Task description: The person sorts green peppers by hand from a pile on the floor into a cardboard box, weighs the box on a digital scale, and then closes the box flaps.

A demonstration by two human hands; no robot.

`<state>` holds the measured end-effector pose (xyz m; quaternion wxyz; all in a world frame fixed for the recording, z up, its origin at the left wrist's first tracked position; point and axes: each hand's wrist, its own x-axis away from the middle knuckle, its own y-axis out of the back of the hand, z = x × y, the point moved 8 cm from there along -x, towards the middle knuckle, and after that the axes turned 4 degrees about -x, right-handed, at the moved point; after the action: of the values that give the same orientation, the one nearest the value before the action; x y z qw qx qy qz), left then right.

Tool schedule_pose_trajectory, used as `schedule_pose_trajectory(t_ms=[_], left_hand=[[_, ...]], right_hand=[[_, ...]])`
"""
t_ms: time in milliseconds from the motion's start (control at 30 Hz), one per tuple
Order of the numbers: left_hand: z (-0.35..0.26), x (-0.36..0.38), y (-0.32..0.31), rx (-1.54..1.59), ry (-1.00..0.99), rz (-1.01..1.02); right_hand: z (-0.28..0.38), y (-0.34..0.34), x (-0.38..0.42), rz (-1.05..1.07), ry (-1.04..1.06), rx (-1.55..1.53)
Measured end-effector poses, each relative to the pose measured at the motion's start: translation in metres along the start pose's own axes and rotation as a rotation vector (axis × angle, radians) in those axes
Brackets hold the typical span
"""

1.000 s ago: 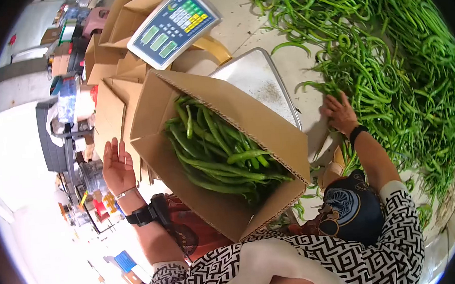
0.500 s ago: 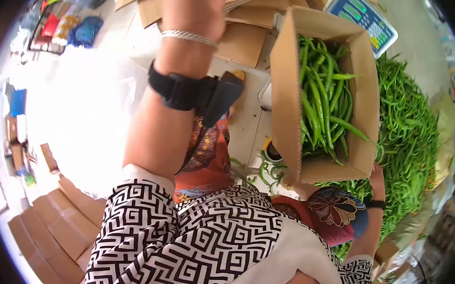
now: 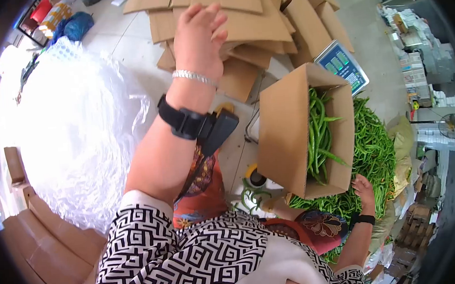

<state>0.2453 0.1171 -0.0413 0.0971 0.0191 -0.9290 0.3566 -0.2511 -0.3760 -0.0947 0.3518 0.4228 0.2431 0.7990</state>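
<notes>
My left hand (image 3: pixel 199 41) is stretched forward over flattened cardboard (image 3: pixel 256 21). Its fingers are loosely bent and apart, with nothing visible in them. A silver bracelet and a black strap with a small device sit on that arm. My right hand (image 3: pixel 364 189) is by the lower right corner of an open cardboard box (image 3: pixel 282 138), next to the green pepper pile. Its fingers look apart and hold nothing I can see. Long green chili peppers (image 3: pixel 319 130) lie inside the box, partly hidden by its near-left wall.
A large heap of green chilies (image 3: pixel 373 153) lies right of the box. Behind the box is a digital scale display (image 3: pixel 341 68). Clear plastic wrap (image 3: pixel 79 136) bulges on the left, above folded cardboard (image 3: pixel 45 249). A few peppers (image 3: pixel 255 195) lie near my feet.
The view has shifted, so the box now appears lower and further left. My left hand's fingers have come into view. My right hand, earlier mostly hidden behind the box, now shows beside its corner.
</notes>
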Motion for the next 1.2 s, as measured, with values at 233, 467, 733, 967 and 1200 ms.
schedule_pose_trajectory(t_ms=[233, 467, 733, 967, 1200], left_hand=[[0.049, 0.028, -0.052, -0.248, 0.243, 0.435], [0.158, 0.090, -0.091, -0.769, 0.418, 0.724], [0.212, 0.092, -0.099, -1.362, 0.201, 0.782], [0.252, 0.078, -0.097, -1.614, 0.169, 0.808], [0.226, 0.114, -0.116, -1.621, -0.041, 0.954]], right_hand=[[0.065, -0.010, 0.006, -0.070, 0.156, -0.171], [0.103, -0.041, -0.008, 0.037, 0.307, -0.088], [0.137, -0.068, 0.005, -0.008, 0.507, 0.094], [0.135, -0.077, -0.007, -0.116, 0.448, 0.538], [0.109, -0.069, 0.049, -0.010, 0.461, 0.600]])
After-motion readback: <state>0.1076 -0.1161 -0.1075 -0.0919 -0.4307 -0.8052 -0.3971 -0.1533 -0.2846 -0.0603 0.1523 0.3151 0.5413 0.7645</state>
